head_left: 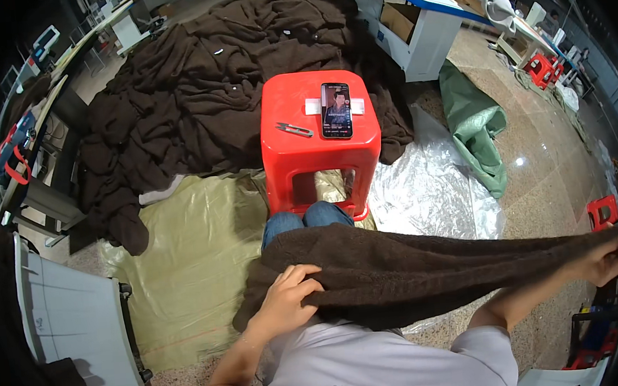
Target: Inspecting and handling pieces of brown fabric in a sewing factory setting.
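Note:
A dark brown fleecy garment or cloth [402, 273] lies over my lap and is pulled out in a long taper to the right. My left hand [288, 301] rests on its near left part, fingers curled into the fabric. Far out at the right, with the arm stretched, my right hand [608, 260] is closed round the narrow end of the cloth. Beyond my knees stands a red plastic stool [284, 108]. On its top lie a phone [336, 111] with a lit screen and a pair of thread snips [294, 129].
A big heap of brown fabric [198, 78] covers the floor beyond the stool. Yellowish plastic sheeting [191, 260] lies at left, silvery sheeting [432, 183] and a green bag [470, 122] at right. A pale grey panel [76, 320] stands near left; a blue-edged workbench [426, 20] is far right.

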A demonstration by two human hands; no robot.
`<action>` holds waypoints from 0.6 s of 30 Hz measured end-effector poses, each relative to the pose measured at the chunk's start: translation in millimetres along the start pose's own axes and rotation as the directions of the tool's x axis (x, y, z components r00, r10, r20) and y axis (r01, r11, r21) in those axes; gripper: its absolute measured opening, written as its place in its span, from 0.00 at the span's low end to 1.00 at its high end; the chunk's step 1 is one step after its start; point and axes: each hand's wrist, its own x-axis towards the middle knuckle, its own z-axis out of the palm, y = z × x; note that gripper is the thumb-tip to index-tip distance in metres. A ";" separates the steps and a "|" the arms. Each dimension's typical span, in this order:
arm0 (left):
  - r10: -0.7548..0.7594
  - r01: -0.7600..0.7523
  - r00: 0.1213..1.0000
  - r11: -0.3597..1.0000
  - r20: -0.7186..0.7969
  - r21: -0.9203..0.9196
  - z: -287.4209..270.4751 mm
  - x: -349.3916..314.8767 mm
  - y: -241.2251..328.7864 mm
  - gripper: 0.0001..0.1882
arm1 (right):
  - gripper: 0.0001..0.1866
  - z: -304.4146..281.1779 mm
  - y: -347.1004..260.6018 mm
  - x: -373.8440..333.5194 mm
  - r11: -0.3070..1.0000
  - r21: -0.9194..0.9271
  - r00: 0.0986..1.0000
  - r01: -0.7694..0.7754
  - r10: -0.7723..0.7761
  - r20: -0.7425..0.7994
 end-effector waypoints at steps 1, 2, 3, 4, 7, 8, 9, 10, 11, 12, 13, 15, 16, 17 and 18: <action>0.000 0.003 0.999 0.998 -0.054 0.060 5.6 1.4 -2.1 0.17 | 0.07 2.5 -10.6 -4.8 1.000 -0.001 1.000 0.004 -0.004 0.002; -0.014 0.025 0.994 0.995 -0.112 0.101 8.3 -0.3 -6.4 0.17 | 0.07 4.1 -24.9 -10.6 1.000 -0.004 0.990 0.004 -0.004 0.140; -0.027 0.051 0.985 0.989 -0.170 0.140 10.1 -3.0 -11.8 0.17 | 0.08 4.5 -31.6 -17.6 1.000 -0.006 0.962 0.004 -0.003 0.274; -0.099 0.124 0.960 0.989 -0.262 0.082 10.1 -9.0 -18.9 0.14 | 0.08 -4.9 -22.4 -26.6 0.989 -0.145 0.924 0.000 0.055 0.379; -0.314 0.305 0.856 0.948 -0.410 -0.090 -6.3 -31.4 -41.0 0.13 | 0.08 4.0 -22.2 -36.1 0.987 -0.149 0.929 0.066 -0.006 0.371; -0.367 0.309 0.863 0.927 -0.348 -0.212 -19.7 -35.3 -40.1 0.13 | 0.08 3.6 -18.7 -38.0 0.986 -0.151 0.928 0.066 -0.005 0.373; -0.410 0.314 0.869 0.890 -0.279 -0.329 -31.5 -38.1 -33.3 0.12 | 0.08 1.1 -11.8 -38.4 0.969 -0.235 0.925 0.074 0.022 0.380; -0.475 0.333 0.861 0.797 -0.184 -0.503 -39.2 -39.6 -19.4 0.10 | 0.08 -0.6 -4.3 -39.7 0.947 -0.312 0.921 0.078 0.052 0.385; -0.477 0.334 0.860 0.796 -0.183 -0.505 -43.9 -36.9 -10.5 0.10 | 0.08 -2.7 5.5 -39.7 0.947 -0.311 0.921 0.078 0.051 0.387; -0.446 0.341 0.891 0.777 -0.081 -0.528 -48.1 -30.1 -3.5 0.10 | 0.09 -5.2 17.2 -39.0 0.963 -0.265 0.933 0.041 0.058 0.354; -0.409 0.351 0.913 0.758 0.020 -0.549 -49.1 -24.2 1.0 0.11 | 0.09 -7.2 27.3 -37.8 0.976 -0.217 0.945 0.002 0.069 0.320; -0.421 0.329 0.907 0.724 -0.011 -0.606 -41.0 -4.5 5.2 0.09 | 0.08 -8.9 43.1 -31.1 0.979 -0.202 0.957 0.019 0.040 0.287; -0.417 0.289 0.909 0.655 -0.015 -0.698 -38.1 12.9 14.7 0.08 | 0.10 -15.5 58.1 -24.4 0.931 -0.357 0.970 0.078 0.011 0.242; -0.411 0.244 0.911 0.576 -0.019 -0.780 -35.5 29.4 25.0 0.07 | 0.11 -23.0 74.8 -15.6 0.854 -0.504 0.979 0.127 -0.027 0.200; -0.323 0.194 0.946 0.510 0.023 -0.838 -36.9 45.8 39.3 0.07 | 0.12 -31.0 94.9 -4.9 0.873 -0.473 0.987 0.116 -0.050 0.151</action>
